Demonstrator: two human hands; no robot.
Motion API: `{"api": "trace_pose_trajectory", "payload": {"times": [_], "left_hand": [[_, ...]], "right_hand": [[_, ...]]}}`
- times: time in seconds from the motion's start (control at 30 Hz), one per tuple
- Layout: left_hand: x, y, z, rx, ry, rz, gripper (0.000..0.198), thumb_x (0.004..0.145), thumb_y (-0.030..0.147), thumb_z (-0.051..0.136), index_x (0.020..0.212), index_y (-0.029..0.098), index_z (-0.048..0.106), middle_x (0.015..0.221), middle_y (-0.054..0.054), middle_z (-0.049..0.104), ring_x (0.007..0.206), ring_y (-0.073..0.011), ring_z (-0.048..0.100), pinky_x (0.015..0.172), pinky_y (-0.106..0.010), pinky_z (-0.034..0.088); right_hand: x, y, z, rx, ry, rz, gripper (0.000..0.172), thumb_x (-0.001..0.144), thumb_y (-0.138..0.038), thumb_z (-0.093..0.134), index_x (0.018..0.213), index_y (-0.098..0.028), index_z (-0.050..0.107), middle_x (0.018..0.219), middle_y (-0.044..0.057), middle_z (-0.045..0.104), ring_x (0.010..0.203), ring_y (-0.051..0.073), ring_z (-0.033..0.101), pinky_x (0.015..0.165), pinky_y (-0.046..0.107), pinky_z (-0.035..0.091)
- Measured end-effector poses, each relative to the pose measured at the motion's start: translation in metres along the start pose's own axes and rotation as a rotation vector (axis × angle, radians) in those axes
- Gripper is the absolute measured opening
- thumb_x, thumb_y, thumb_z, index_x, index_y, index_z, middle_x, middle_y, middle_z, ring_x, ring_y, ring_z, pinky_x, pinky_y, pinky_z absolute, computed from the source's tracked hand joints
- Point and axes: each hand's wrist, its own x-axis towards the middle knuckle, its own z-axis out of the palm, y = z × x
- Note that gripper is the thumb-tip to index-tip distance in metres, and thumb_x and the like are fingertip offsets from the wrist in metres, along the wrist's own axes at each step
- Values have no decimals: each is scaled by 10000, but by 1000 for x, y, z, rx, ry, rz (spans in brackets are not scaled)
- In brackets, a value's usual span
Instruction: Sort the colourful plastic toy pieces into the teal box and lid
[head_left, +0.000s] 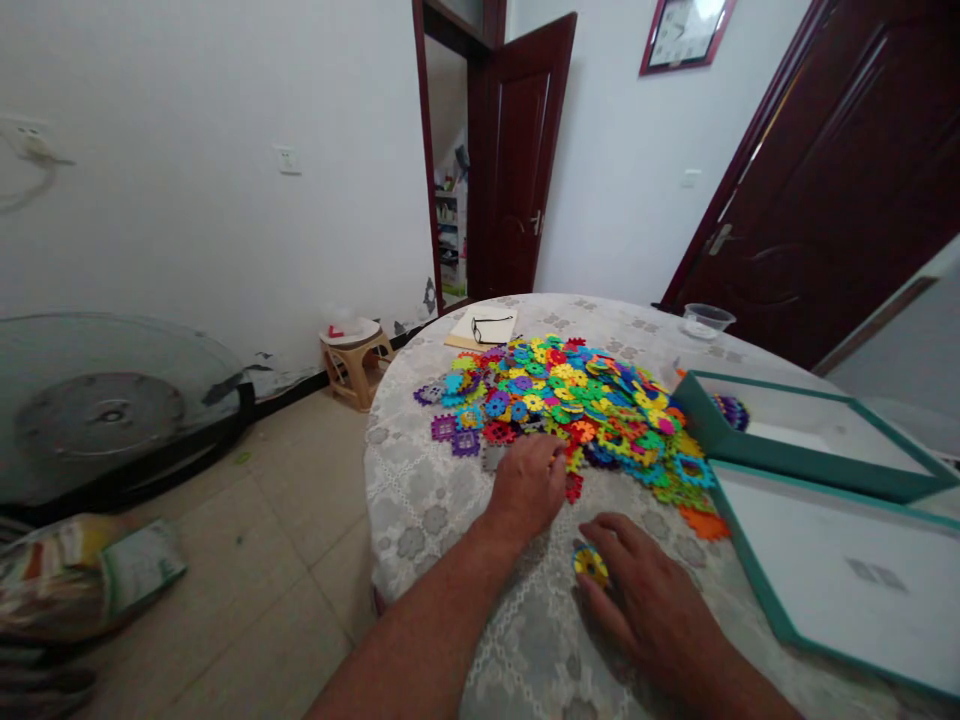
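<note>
A heap of colourful interlocking plastic pieces (555, 385), round notched discs and square ones, covers the middle of the table. At the heap's near edge is my left hand (529, 485), its fingers curled in by some red pieces; what they pinch, if anything, is hidden. Closer to me, my right hand (652, 595) grips a short stack of round notched discs (591, 566) between thumb and fingers. The stack's front disc is yellow, with some blue at its rim, and it is just above or on the cloth; I cannot tell which.
A green-edged box (802, 425) holding a row of purplish discs stands at the right, its white-lined lid (847, 570) in front. Glasses (491, 328) lie on paper at the back left; a clear bowl (706, 320) sits far right. A stool (352, 365) stands beyond the table (420, 520).
</note>
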Motion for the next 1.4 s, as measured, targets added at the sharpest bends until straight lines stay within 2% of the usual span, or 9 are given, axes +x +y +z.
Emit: {"api": "trace_pose_trajectory", "payload": {"times": [0.07,0.17,0.3,0.53,0.7,0.9,1.1,1.27,1.4], "left_hand": [[5,-3,-13,47,5,-48,183,956,158,551,1087,198,671,1087,-83,726,1062,-224,659,1017,-390,517],[9,-14,-35,161,-18,-104,198,953,175,564,1122,184,666,1137,-103,704,1118,-235,638,1047,-389,495],[4,-36,-56,343,-125,-199,268,954,219,583,1215,188,636,1208,-114,679,1172,-254,616,1054,-392,474],[-10,-49,-50,445,-268,-266,393,927,300,639,1298,180,589,1289,-147,635,1243,-285,595,1039,-369,449],[-8,-50,-44,448,-270,-299,409,890,273,677,1276,165,592,1281,-155,629,1214,-291,606,989,-359,466],[-8,-56,-41,423,-284,-311,338,911,278,662,1224,158,617,1209,-126,639,1142,-255,627,978,-341,484],[-22,-40,-50,412,-237,-199,334,950,282,593,1263,168,590,1248,-128,598,1231,-275,567,1069,-385,458],[-48,-21,-72,329,-481,-118,408,906,306,636,1306,249,580,1219,-81,617,1164,-264,614,1002,-370,491],[-57,-25,-80,294,-572,-177,423,882,342,652,1295,269,599,1190,-71,644,1106,-259,642,954,-350,501]], "right_hand": [[-1,-5,1,-20,-85,4,426,921,-406,605,1331,-291,623,1358,130,608,1142,299,660,941,424,567],[2,-6,0,-22,-163,2,327,954,-385,569,1249,-272,652,1240,116,633,1051,273,676,909,402,560],[7,0,-1,-11,-148,22,229,978,-322,533,1150,-242,661,1141,105,634,980,245,665,901,376,537],[8,13,-7,1,-72,71,217,956,-281,564,1145,-229,657,1133,106,624,1019,247,635,911,356,501],[8,24,-14,100,-60,120,277,918,-293,612,1181,-220,653,1136,97,620,1047,244,626,942,355,477],[10,40,-28,203,-136,89,154,883,-213,616,1017,-202,690,1040,79,667,1007,232,622,903,332,461],[11,51,-43,346,-152,139,188,867,-200,605,1022,-230,708,1015,37,735,947,212,652,839,304,470],[11,54,-39,323,-128,211,295,897,-303,620,1171,-236,706,907,37,748,804,213,663,720,303,465],[15,52,-34,240,-141,170,404,900,-313,646,1292,-218,678,1163,101,750,1037,259,687,901,347,480]]}}
